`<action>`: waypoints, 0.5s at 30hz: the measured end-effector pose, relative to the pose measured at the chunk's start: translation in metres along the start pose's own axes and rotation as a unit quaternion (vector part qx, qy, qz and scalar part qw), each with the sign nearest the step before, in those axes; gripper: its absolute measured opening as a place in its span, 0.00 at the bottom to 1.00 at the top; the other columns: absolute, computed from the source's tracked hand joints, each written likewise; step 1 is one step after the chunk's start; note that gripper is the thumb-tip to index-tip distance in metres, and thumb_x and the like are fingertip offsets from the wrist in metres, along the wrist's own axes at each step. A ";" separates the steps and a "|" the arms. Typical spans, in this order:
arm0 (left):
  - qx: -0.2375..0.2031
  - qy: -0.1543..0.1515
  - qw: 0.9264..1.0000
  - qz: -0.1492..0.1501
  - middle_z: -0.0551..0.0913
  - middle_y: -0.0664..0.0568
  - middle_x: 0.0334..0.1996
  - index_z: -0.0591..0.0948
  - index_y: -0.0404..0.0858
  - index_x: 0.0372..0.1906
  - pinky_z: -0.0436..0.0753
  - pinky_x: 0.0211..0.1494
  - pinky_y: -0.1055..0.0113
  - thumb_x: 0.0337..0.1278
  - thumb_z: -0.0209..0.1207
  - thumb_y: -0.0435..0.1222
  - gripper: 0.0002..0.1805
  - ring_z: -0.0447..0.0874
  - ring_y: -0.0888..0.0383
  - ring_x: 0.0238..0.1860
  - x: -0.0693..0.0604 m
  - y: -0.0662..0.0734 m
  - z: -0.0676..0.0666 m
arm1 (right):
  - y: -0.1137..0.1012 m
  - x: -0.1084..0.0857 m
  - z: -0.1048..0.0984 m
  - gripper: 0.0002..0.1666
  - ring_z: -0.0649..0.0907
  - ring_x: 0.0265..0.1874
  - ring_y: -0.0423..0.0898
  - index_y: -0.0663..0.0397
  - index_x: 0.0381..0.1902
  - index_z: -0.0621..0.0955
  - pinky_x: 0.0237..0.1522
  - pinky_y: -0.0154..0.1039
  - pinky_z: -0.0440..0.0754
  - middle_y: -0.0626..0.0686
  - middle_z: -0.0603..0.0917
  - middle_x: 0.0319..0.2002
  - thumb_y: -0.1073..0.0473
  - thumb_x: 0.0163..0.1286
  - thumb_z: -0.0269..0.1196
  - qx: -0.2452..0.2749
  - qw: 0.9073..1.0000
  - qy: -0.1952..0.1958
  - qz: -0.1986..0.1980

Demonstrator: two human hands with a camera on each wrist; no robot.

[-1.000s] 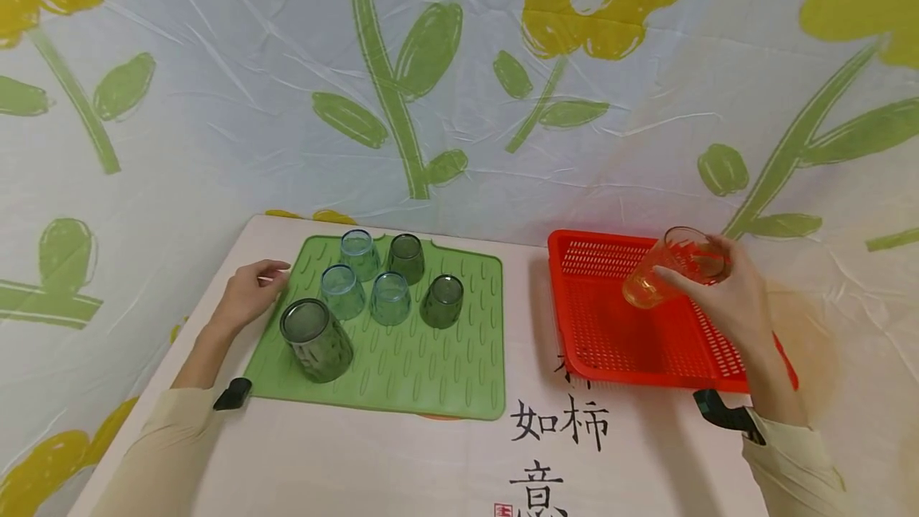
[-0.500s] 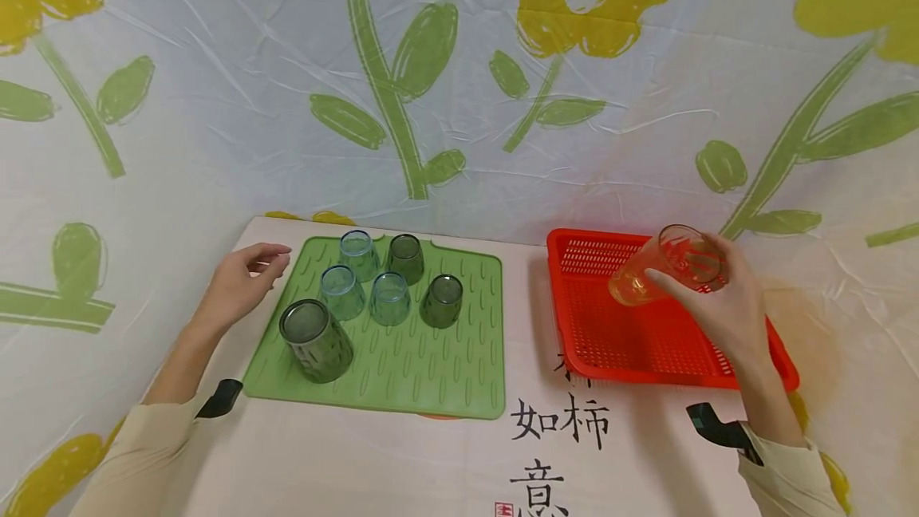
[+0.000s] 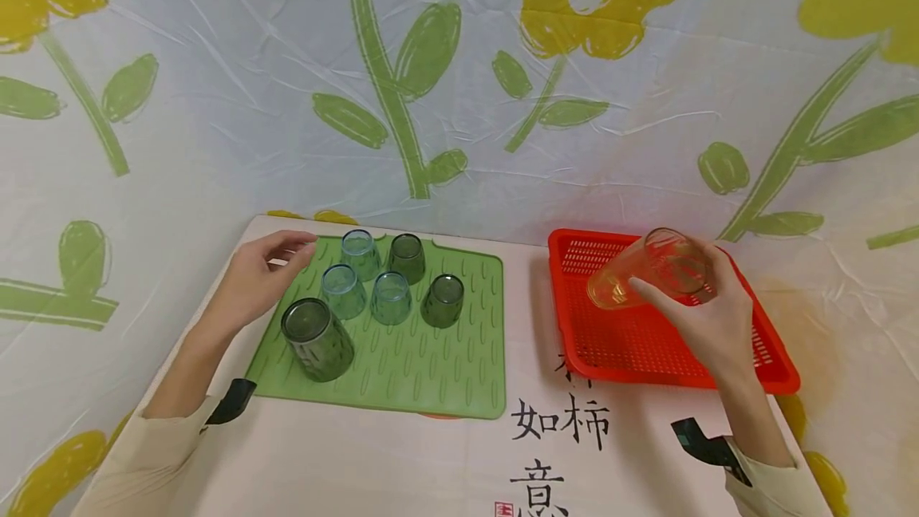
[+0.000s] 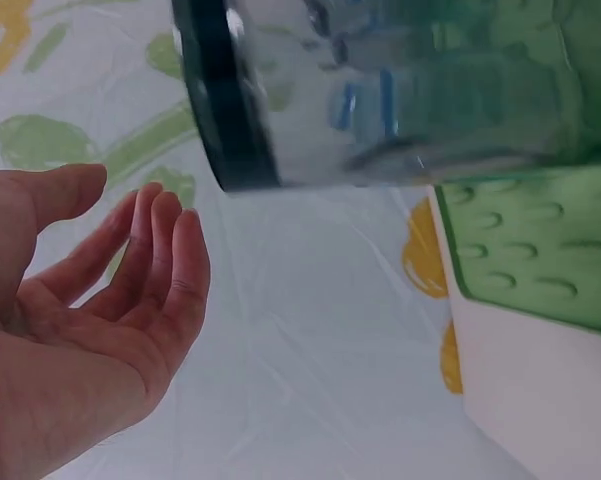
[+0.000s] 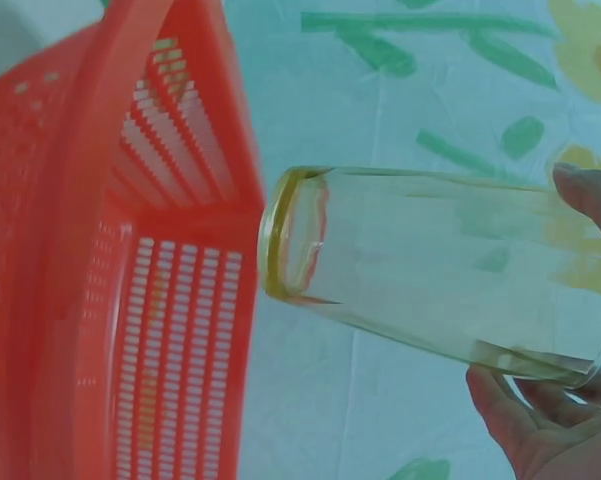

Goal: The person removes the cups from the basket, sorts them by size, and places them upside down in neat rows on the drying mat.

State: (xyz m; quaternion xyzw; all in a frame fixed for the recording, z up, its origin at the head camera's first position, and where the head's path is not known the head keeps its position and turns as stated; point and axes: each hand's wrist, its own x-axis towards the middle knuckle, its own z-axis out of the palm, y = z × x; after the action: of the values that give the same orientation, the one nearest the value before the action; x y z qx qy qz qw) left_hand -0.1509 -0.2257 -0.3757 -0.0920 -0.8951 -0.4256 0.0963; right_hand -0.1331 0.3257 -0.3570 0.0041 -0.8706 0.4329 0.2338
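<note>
In the head view my right hand grips a tall amber-tinted drinking glass near its rim, tilted above a red plastic basket. The right wrist view shows thumb and fingers round the glass, its thick base toward the basket wall. My left hand hovers at the far left edge of the green drying mat, fingers relaxed and holding nothing. Closest to it are a large upside-down grey glass and a blue glass. In the left wrist view the large glass looms above that hand.
Other upturned glasses stand on the mat: blue ones and small grey ones. A pale cloth with black characters covers the table. Behind rises a flowered fabric backdrop.
My right hand has carried the amber glass leftward over the basket. My left hand has shifted a little right and away from me, over the mat's edge. The glasses on the mat stay put.
</note>
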 end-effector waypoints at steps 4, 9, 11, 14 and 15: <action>-0.006 -0.015 1.000 -0.002 0.86 0.43 0.49 0.81 0.36 0.62 0.77 0.46 0.78 0.78 0.56 0.44 0.20 0.81 0.59 0.49 -0.004 0.017 0.007 | -0.008 -0.006 0.007 0.48 0.80 0.53 0.40 0.45 0.72 0.74 0.48 0.21 0.77 0.48 0.82 0.57 0.66 0.54 0.80 0.026 1.000 0.001 -0.015; -0.016 -0.023 1.000 0.009 0.85 0.47 0.48 0.81 0.38 0.62 0.78 0.49 0.68 0.78 0.57 0.42 0.18 0.81 0.53 0.50 -0.008 0.034 0.020 | -0.016 -0.013 0.015 0.48 0.81 0.55 0.41 0.43 0.72 0.74 0.49 0.22 0.78 0.49 0.82 0.58 0.68 0.54 0.79 0.049 0.998 -0.008 -0.029; -0.026 -0.026 0.999 0.016 0.85 0.47 0.48 0.81 0.38 0.62 0.79 0.50 0.66 0.77 0.57 0.42 0.18 0.81 0.54 0.50 -0.009 0.040 0.026 | -0.019 -0.016 0.019 0.48 0.80 0.55 0.42 0.44 0.72 0.74 0.50 0.23 0.79 0.50 0.82 0.59 0.68 0.54 0.79 0.060 0.998 -0.013 -0.030; -0.051 -0.033 0.998 0.024 0.85 0.48 0.49 0.81 0.38 0.62 0.79 0.51 0.66 0.77 0.58 0.41 0.18 0.81 0.54 0.51 -0.011 0.045 0.036 | -0.023 -0.020 0.027 0.48 0.80 0.56 0.43 0.45 0.72 0.74 0.51 0.24 0.79 0.50 0.82 0.59 0.69 0.54 0.79 0.076 0.996 -0.020 -0.036; -0.058 -0.037 0.997 0.024 0.85 0.48 0.49 0.81 0.38 0.63 0.79 0.51 0.66 0.77 0.58 0.41 0.18 0.81 0.55 0.51 -0.011 0.046 0.038 | -0.023 -0.021 0.029 0.48 0.80 0.56 0.43 0.45 0.72 0.74 0.51 0.25 0.80 0.51 0.81 0.60 0.70 0.54 0.78 0.084 0.995 -0.024 -0.039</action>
State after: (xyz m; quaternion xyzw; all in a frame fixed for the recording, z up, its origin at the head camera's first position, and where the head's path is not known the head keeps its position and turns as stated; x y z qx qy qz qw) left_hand -0.1323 -0.1684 -0.3682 -0.1346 -0.8693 -0.4709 0.0675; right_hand -0.1215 0.2848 -0.3631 0.0683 -0.8356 0.4946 0.2288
